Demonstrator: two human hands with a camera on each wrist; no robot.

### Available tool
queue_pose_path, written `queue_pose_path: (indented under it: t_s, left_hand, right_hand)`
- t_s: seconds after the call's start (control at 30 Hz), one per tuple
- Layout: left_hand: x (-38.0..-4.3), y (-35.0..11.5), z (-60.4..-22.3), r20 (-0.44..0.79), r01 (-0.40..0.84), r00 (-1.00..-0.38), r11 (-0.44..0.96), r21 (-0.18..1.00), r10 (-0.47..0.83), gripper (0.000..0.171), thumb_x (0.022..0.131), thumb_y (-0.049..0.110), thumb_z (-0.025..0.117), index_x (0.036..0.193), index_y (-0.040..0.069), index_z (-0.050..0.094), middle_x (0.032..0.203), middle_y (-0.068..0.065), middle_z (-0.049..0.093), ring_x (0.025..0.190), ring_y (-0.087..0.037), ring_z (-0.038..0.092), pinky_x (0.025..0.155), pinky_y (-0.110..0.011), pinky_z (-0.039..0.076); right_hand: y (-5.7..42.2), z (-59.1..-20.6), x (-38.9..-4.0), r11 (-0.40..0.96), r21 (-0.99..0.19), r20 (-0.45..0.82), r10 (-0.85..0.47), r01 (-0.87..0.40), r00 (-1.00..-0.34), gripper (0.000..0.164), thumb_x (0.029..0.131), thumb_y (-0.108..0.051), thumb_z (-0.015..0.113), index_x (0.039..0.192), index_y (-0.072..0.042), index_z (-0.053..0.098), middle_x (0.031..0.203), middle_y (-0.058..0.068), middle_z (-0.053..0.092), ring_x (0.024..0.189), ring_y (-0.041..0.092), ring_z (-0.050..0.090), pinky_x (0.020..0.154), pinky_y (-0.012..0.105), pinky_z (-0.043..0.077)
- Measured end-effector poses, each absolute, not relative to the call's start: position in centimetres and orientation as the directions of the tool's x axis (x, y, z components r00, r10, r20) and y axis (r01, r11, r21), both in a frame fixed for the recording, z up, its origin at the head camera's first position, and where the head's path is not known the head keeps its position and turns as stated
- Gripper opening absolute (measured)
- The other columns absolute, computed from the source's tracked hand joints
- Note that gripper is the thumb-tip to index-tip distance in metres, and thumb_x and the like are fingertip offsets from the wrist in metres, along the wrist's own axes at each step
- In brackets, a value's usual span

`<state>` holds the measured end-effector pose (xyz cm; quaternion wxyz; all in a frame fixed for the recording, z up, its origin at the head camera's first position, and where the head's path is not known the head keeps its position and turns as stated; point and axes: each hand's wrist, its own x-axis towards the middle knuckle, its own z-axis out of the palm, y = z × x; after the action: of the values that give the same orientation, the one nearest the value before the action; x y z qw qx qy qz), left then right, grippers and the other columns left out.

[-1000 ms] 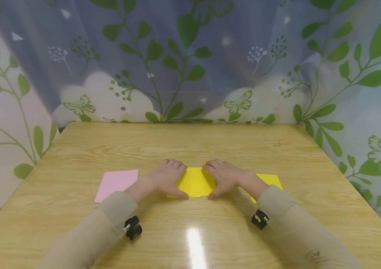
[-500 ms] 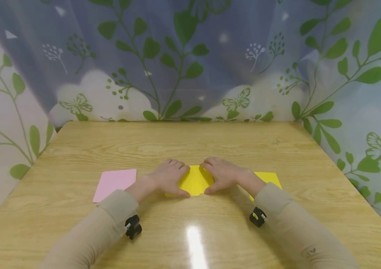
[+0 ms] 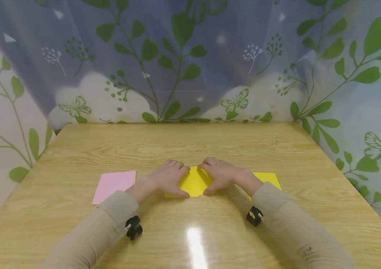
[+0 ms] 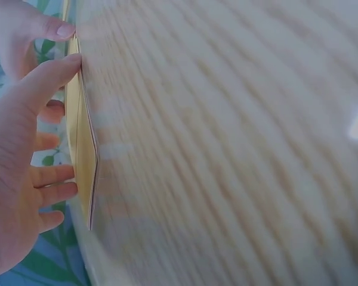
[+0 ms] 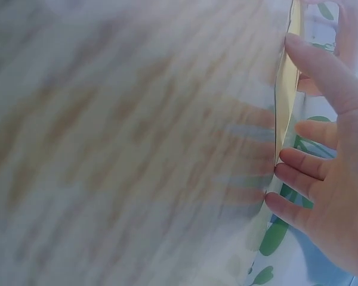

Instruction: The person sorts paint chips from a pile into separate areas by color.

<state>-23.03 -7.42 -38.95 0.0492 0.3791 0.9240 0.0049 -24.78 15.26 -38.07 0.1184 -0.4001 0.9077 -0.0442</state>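
A creased yellow card sheet [image 3: 194, 182] lies on the table between the two hands in the head view. My left hand [image 3: 170, 178] spans its left part, thumb tip at the near edge and forefinger towards the far edge. From the other side my right hand [image 3: 222, 174] mirrors it, its thumb also at the near edge. In the left wrist view the sheet [image 4: 83, 143] shows a bend and a raised side, with extended fingers touching it. The right wrist view has the right thumb along the yellow edge [image 5: 281, 95], fingertips at its end.
A pink square card [image 3: 114, 186] lies left of the hands, partly covered by the left wrist. Another yellow card [image 3: 267, 180] lies to the right, partly behind the right wrist. A leaf-patterned curtain [image 3: 177, 74] hangs beyond the back edge of the wooden table [image 3: 177, 138].
Both hands have drawn slightly closer together over the yellow sheet, and less of its middle shows between them. In the last half second they have barely moved.
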Motion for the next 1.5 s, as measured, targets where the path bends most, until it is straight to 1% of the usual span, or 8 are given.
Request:
queue_pose_path:
  t_s: [0.13, 0.27, 0.5, 0.67, 0.9, 1.13, 1.3, 1.5]
  left_hand:
    - [-22.9, -7.8, -39.3, -0.100, 0.703, -0.702, 0.709, 0.066, 0.705, 0.085, 0.073, 0.066, 0.060, 0.135, 0.010, 0.041, 0.126, -0.007, 0.047, 0.119, -0.025, 0.040, 0.105, -0.042, 0.025]
    - [-22.9, -7.9, -39.5, -0.106, 0.703, -0.699, 0.707, 0.079, 0.707, 0.083, 0.076, 0.064, 0.058, 0.137, 0.009, 0.039, 0.132, -0.009, 0.044, 0.124, -0.026, 0.037, 0.106, -0.043, 0.024]
    - [-23.1, -7.7, -39.2, -0.078, 0.713, -0.693, 0.698, 0.073, 0.716, 0.081, 0.076, 0.061, 0.060, 0.133, 0.007, 0.043, 0.126, -0.011, 0.048, 0.119, -0.028, 0.041, 0.105, -0.043, 0.025]
    - [-23.0, -7.8, -39.1, -0.093, 0.706, -0.699, 0.705, 0.068, 0.709, 0.085, 0.075, 0.065, 0.058, 0.136, 0.009, 0.041, 0.128, -0.010, 0.046, 0.121, -0.026, 0.040, 0.106, -0.042, 0.023]
    - [-23.1, -7.5, -39.0, -0.085, 0.704, -0.705, 0.709, 0.036, 0.704, 0.087, 0.075, 0.067, 0.056, 0.136, 0.008, 0.041, 0.125, -0.009, 0.048, 0.117, -0.026, 0.042, 0.105, -0.043, 0.024]
    - [-23.2, -7.4, -38.9, -0.073, 0.715, -0.697, 0.699, 0.008, 0.713, 0.083, 0.075, 0.066, 0.057, 0.133, 0.008, 0.044, 0.123, -0.009, 0.050, 0.116, -0.027, 0.043, 0.105, -0.045, 0.025]
    - [-23.1, -7.1, -38.7, -0.075, 0.711, -0.702, 0.703, -0.014, 0.708, 0.082, 0.075, 0.066, 0.056, 0.133, 0.009, 0.046, 0.124, -0.009, 0.051, 0.118, -0.027, 0.044, 0.106, -0.047, 0.022]
    - [-22.6, -7.0, -38.4, -0.081, 0.710, -0.703, 0.704, -0.019, 0.706, 0.081, 0.075, 0.065, 0.056, 0.131, 0.007, 0.047, 0.123, -0.011, 0.052, 0.117, -0.028, 0.045, 0.106, -0.048, 0.022]
  right_hand:
    - [15.2, -38.4, -24.8, 0.680, -0.184, -0.177, -0.733, -0.709, -0.657, 0.084, 0.073, -0.048, 0.074, 0.136, -0.003, 0.041, 0.123, 0.010, 0.042, 0.111, 0.024, 0.042, 0.093, 0.037, 0.039]
    - [15.1, -38.5, -24.9, 0.689, -0.195, -0.177, -0.725, -0.698, -0.666, 0.085, 0.071, -0.048, 0.075, 0.135, -0.002, 0.041, 0.123, 0.011, 0.041, 0.110, 0.025, 0.041, 0.093, 0.038, 0.039]
    - [15.0, -38.4, -25.2, 0.696, -0.190, -0.191, -0.718, -0.693, -0.669, 0.089, 0.070, -0.050, 0.075, 0.135, -0.002, 0.040, 0.119, 0.011, 0.041, 0.106, 0.024, 0.040, 0.090, 0.036, 0.039]
    - [14.9, -38.2, -25.2, 0.709, -0.183, -0.217, -0.705, -0.681, -0.675, 0.091, 0.069, -0.052, 0.075, 0.136, -0.001, 0.039, 0.120, 0.011, 0.039, 0.106, 0.024, 0.039, 0.090, 0.036, 0.038]
    - [14.7, -38.0, -25.2, 0.738, -0.161, -0.251, -0.673, -0.656, -0.696, 0.096, 0.068, -0.056, 0.073, 0.138, -0.001, 0.036, 0.120, 0.010, 0.036, 0.106, 0.024, 0.036, 0.091, 0.036, 0.037]
    - [14.3, -37.8, -25.1, 0.769, -0.140, -0.282, -0.635, -0.624, -0.719, 0.100, 0.065, -0.060, 0.073, 0.137, -0.002, 0.036, 0.114, 0.007, 0.035, 0.102, 0.023, 0.034, 0.088, 0.037, 0.035]
    - [14.1, -37.6, -25.1, 0.776, -0.139, -0.289, -0.626, -0.615, -0.724, 0.097, 0.066, -0.059, 0.073, 0.134, -0.001, 0.038, 0.114, 0.009, 0.035, 0.106, 0.025, 0.033, 0.092, 0.041, 0.034]
    - [13.9, -37.7, -25.2, 0.775, -0.146, -0.293, -0.628, -0.615, -0.721, 0.095, 0.067, -0.058, 0.073, 0.133, 0.000, 0.037, 0.122, 0.012, 0.037, 0.115, 0.029, 0.034, 0.099, 0.049, 0.032]
